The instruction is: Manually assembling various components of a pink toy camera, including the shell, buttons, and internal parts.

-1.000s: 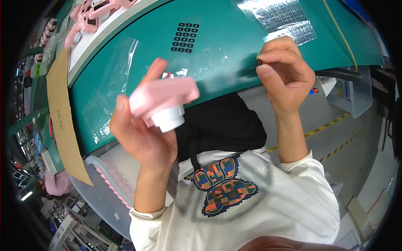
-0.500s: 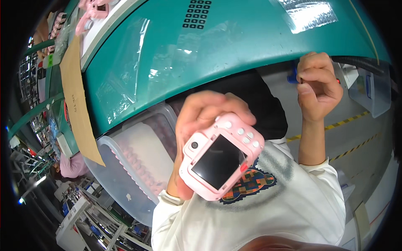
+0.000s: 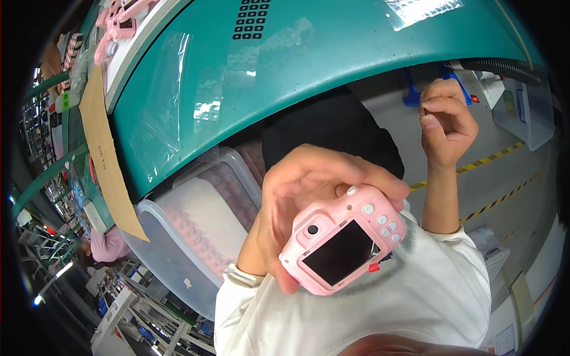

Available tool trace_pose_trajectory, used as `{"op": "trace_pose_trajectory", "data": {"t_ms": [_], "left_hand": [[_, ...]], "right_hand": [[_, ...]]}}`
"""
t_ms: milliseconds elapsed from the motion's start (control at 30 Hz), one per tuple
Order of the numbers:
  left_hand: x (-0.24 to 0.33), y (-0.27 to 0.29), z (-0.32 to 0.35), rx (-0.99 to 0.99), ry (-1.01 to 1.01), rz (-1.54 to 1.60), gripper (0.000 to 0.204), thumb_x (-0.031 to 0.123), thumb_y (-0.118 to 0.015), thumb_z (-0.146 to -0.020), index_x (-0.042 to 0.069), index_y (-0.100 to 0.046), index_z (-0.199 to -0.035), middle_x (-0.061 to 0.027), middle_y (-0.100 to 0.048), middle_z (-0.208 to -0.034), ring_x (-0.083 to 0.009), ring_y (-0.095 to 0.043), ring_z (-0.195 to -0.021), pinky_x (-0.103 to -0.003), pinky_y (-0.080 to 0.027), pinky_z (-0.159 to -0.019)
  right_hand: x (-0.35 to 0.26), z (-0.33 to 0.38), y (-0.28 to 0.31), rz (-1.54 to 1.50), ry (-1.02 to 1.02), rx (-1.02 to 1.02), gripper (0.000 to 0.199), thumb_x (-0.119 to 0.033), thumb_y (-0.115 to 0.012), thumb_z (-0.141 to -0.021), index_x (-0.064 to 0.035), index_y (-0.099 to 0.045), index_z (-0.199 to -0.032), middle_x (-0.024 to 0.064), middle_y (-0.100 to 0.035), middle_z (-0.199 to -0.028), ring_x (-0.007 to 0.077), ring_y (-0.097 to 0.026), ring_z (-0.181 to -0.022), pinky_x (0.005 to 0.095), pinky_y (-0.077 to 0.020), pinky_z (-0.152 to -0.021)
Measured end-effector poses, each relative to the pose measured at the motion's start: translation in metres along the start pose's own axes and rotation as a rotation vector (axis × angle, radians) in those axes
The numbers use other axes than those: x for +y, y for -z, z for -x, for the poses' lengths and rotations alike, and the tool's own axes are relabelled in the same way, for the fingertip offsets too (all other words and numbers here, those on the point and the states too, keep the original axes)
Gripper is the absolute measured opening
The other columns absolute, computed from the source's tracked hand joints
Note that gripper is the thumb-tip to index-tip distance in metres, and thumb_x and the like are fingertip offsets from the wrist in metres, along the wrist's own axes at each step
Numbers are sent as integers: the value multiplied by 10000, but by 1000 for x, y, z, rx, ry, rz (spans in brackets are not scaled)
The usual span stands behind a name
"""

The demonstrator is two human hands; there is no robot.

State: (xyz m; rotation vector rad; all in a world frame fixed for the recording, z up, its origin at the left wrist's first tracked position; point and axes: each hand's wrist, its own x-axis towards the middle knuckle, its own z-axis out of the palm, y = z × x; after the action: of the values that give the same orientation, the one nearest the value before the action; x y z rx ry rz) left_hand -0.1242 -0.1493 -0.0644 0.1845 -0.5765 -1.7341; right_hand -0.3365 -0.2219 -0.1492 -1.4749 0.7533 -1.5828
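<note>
My left hand (image 3: 312, 169) is wrapped round a pink toy camera (image 3: 297, 246) from its far and left sides. The camera is tilted, its dark screen (image 3: 341, 252) facing up. White buttons (image 3: 381, 220) lie at its right end, and a round black lens (image 3: 312, 229) sits in the raised part. A small red tab (image 3: 373, 267) shows at the screen's lower right corner, beside a light glint like film. Away to the right, my right hand (image 3: 446, 121) is raised with thumb and forefinger pinched on a tiny dark thing, too small to name.
Over the far side stretches a green work table (image 3: 332, 65) with clear plastic film (image 3: 208, 83) and rows of black squares (image 3: 252, 19). A clear bin (image 3: 172, 285) of pink parts stands left below it. Brown cardboard (image 3: 107, 160) hangs at the left edge.
The camera and my left hand have moved right and slightly down. The red tab now sticks out past the screen's corner. My right hand keeps its pinch.
</note>
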Motion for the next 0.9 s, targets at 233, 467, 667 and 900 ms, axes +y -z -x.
{"op": "trace_pose_trajectory", "data": {"t_ms": [233,467,667,900], "left_hand": [[-22,23,-5,-230,-70,-152,1081,585,-910,-592,-17,-495,-1387,-323,-559,-1256,-432,-602,-1133,-494,-540,-927],[-40,17,16,150,361,-37,978,605,-770,-771,-4,-420,-1452,-296,-518,-1329,-451,-590,-1156,-487,-560,-898],[-70,22,27,478,599,154,736,525,-549,-951,5,-430,-1458,-256,-518,-1334,-428,-582,-1173,-504,-571,-876],[-117,29,-72,609,671,-163,531,402,-472,-996,-10,-512,-1328,-228,-560,-1235,-394,-625,-1062,-507,-568,-785]], "right_hand": [[-2,12,21,82,-16,38,209,56,-610,-719,14,-672,-913,139,-586,-929,205,-489,-778,280,-412,-670],[-4,24,47,139,-33,109,210,56,-597,-733,18,-668,-927,146,-582,-953,212,-496,-807,288,-426,-691],[-9,27,66,126,-34,226,195,121,-663,-750,36,-701,-921,130,-617,-966,191,-527,-825,256,-430,-697],[-13,50,97,179,-16,381,188,121,-654,-766,37,-700,-928,133,-617,-991,192,-530,-835,255,-440,-712]]}}
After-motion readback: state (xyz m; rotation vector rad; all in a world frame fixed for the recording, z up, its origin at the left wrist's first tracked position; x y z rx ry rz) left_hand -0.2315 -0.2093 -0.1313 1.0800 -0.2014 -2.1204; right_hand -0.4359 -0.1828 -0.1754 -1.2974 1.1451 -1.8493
